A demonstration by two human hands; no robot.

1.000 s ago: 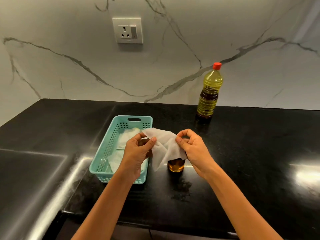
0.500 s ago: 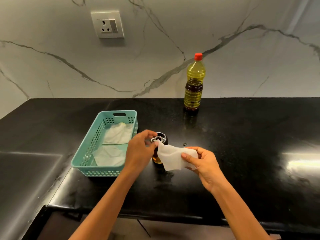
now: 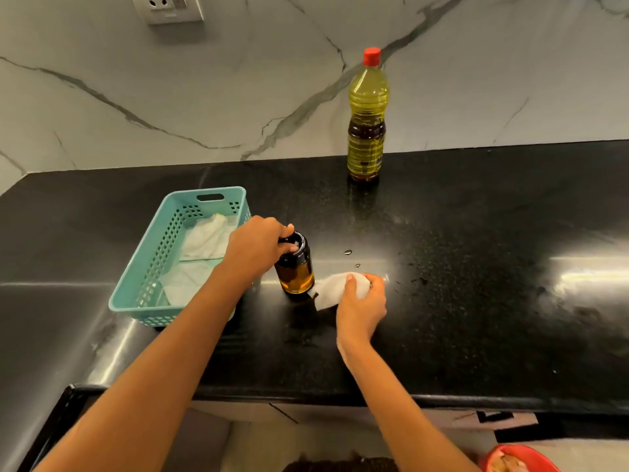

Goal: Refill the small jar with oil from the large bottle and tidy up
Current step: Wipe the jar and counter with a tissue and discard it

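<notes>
The small jar [image 3: 295, 271] stands upright on the black counter [image 3: 493, 233], just right of the teal basket [image 3: 160, 257] and well in from the front edge. The left hand [image 3: 258, 248] grips its dark top, fingers curled round the rim, so I cannot tell whether a lid is on. Beside the jar's base, the right hand [image 3: 360, 310] presses a bunched white wipe [image 3: 330, 290] to the counter, fingers curled over it. The large bottle [image 3: 367, 120] stands capped near the back wall, well apart. Bare counter stretches rightward (a few oil drops [image 3: 347, 252] lie just beyond the wipe). A wall socket [image 3: 166, 10] is cut off at the top, and a red object [image 3: 514, 458] in the bottom corner is hard to make out.
</notes>
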